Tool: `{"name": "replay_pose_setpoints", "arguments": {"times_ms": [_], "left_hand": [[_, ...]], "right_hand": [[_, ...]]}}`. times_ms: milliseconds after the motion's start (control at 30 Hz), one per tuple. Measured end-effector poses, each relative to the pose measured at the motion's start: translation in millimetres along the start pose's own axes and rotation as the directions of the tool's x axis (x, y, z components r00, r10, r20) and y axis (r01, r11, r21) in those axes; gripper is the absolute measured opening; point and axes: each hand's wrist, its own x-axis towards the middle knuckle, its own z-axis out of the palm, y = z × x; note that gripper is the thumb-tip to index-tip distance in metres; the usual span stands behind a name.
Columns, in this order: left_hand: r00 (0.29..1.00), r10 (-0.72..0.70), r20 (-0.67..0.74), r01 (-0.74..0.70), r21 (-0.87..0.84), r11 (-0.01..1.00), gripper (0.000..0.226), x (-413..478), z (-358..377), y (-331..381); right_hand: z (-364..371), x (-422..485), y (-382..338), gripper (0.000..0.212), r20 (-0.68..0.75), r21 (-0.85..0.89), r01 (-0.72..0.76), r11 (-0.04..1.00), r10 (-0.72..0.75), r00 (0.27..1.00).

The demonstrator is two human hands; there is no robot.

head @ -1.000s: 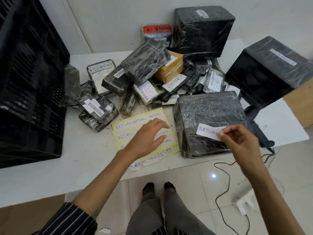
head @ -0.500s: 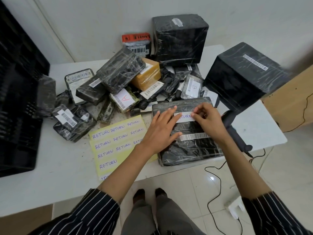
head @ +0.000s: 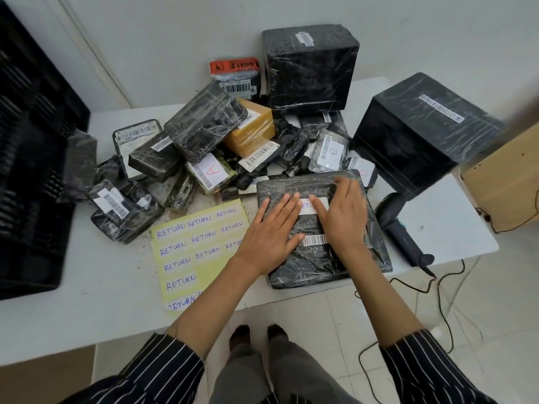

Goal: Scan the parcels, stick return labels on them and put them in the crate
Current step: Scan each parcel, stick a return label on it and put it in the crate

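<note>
label going on one parcel — most of the heap left to do

left grip (head: 271, 228) and right grip (head: 341, 217) lie flat, fingers spread, pressing a white handwritten paper return label (head: 309, 206) onto the flat, crinkly black film-wrapped parcel (head: 320, 263) under them. beyond both grips sits a heap of glossy wrapped parcels (head: 204, 132), boxy and pouch-like, none showing a return label — scanning and labelling look barely begun. the black slatted plastic crate (head: 29, 170) stands well left of the left grip, its inside unclear.
</note>
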Motion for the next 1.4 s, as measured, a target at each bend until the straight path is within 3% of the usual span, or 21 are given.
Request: {"name": "replay_pose_setpoints", "arguments": {"times_ms": [100,233,300,367,400,500,600,667,733,933,1167,1300,1400], "left_hand": [[1.000,-0.025,0.005,0.025,0.029,0.999,0.064,-0.1,-0.1,2.2],[0.997,-0.081,0.005,0.081,0.039,0.996,0.071,-3.3,-3.3,7.1],[0.988,-0.153,-0.028,0.153,-0.012,0.988,0.071,-7.4,-4.1,12.6],[0.954,-0.280,-0.104,0.259,-0.175,0.950,0.070,-14.1,-5.1,17.0],[0.921,-0.372,-0.114,0.326,-0.300,0.897,0.073,-18.9,-7.2,18.3],[0.821,-0.566,0.079,0.481,-0.631,0.609,0.079,-31.5,-13.5,21.2],[0.790,-0.554,0.264,0.528,-0.752,0.395,0.060,-39.1,-17.6,24.8],[0.777,-0.511,0.369,0.548,-0.795,0.260,0.061,-40.4,-19.6,29.6],[0.765,-0.516,0.386,0.539,-0.822,0.184,0.067,-41.9,-22.3,32.3],[0.803,-0.567,0.183,0.371,-0.898,0.236,0.065,-64.3,-69.0,28.9],[0.723,-0.680,-0.121,0.189,-0.912,0.363,0.064,-105.8,-166.4,-8.4],[0.668,-0.687,-0.287,0.098,-0.881,0.463,0.058,-137.1,-224.0,-41.8],[0.626,-0.687,-0.369,0.063,-0.854,0.516,0.068,-161.2,-261.6,-70.7]], "right_hand": [[-4.6,1.8,-1.4,0.035,-0.001,0.056,-0.015,0.998,0.015,1.000],[-17.3,-3.5,12.7,0.030,0.113,0.253,-0.005,0.968,-0.025,0.993],[-29.3,-3.1,18.0,0.035,0.212,0.359,-0.059,0.931,-0.020,0.977],[-41.1,-4.3,22.3,0.041,0.278,0.372,-0.102,0.923,-0.006,0.961],[-44.8,-6.7,26.8,0.043,0.256,0.305,-0.098,0.947,0.018,0.967],[-50.5,-20.1,50.2,0.054,0.167,0.061,-0.152,0.987,0.140,0.976],[-50.1,-34.6,67.8,0.069,0.391,0.255,-0.442,0.860,0.326,0.861],[-51.4,-41.1,68.7,0.047,0.530,0.408,-0.567,0.715,0.321,0.785],[-57.2,-46.0,65.9,0.030,0.529,0.473,-0.535,0.700,0.259,0.808],[-102.2,-41.2,30.5,0.018,0.434,0.661,-0.403,0.632,0.116,0.893],[-143.6,-5.4,-61.8,0.014,0.307,0.829,-0.185,0.528,-0.153,0.940],[-157.5,15.0,-128.4,0.020,0.237,0.893,-0.089,0.442,-0.293,0.926],[-163.4,26.6,-181.2,0.022,0.185,0.915,-0.021,0.403,-0.372,0.910]]}}
